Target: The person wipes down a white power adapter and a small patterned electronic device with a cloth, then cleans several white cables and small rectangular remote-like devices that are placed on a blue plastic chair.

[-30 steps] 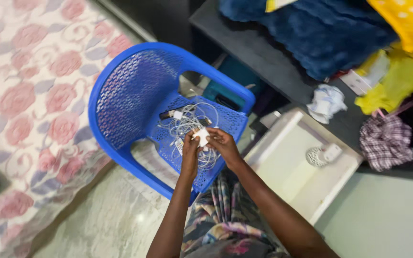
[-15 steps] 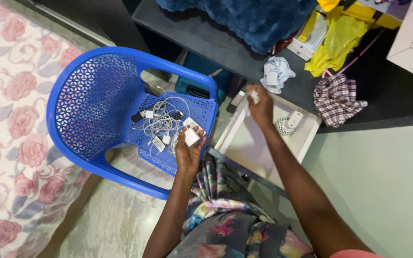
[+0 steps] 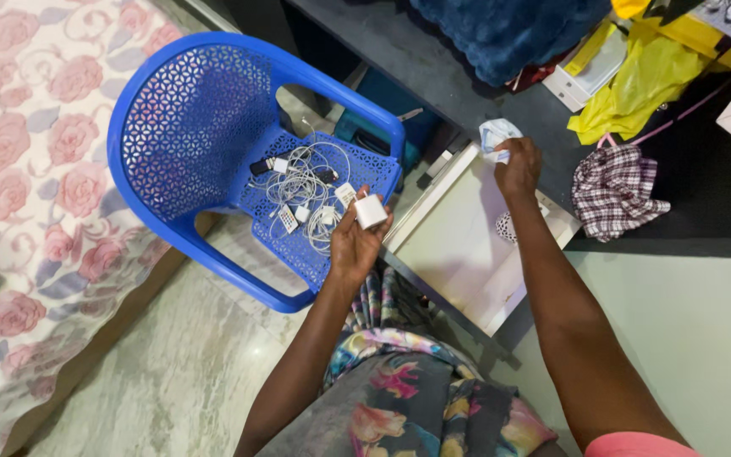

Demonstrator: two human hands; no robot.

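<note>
My left hand [image 3: 354, 245] holds a small white charger block [image 3: 370, 211] over the front edge of a blue plastic chair [image 3: 196, 127]. On the chair seat lies a tangle of white cables and small adapters [image 3: 305, 191]. My right hand [image 3: 516, 167] reaches out to the dark table [image 3: 467, 93] and touches a crumpled white cloth [image 3: 494, 134] at its edge. Whether the fingers have closed on the cloth is not clear.
An open white drawer [image 3: 467, 245] sits below the table, with a round white object [image 3: 508, 227] in it. On the table lie a blue blanket [image 3: 509, 34], a yellow bag [image 3: 645, 80], a white box [image 3: 590, 72] and a checked cloth [image 3: 619, 190]. A rose-patterned sheet [image 3: 19, 169] lies left.
One second ago both hands held the charger block above the chair. My right hand let go and reached right to the crumpled cloth on the table. The left hand kept the block.
</note>
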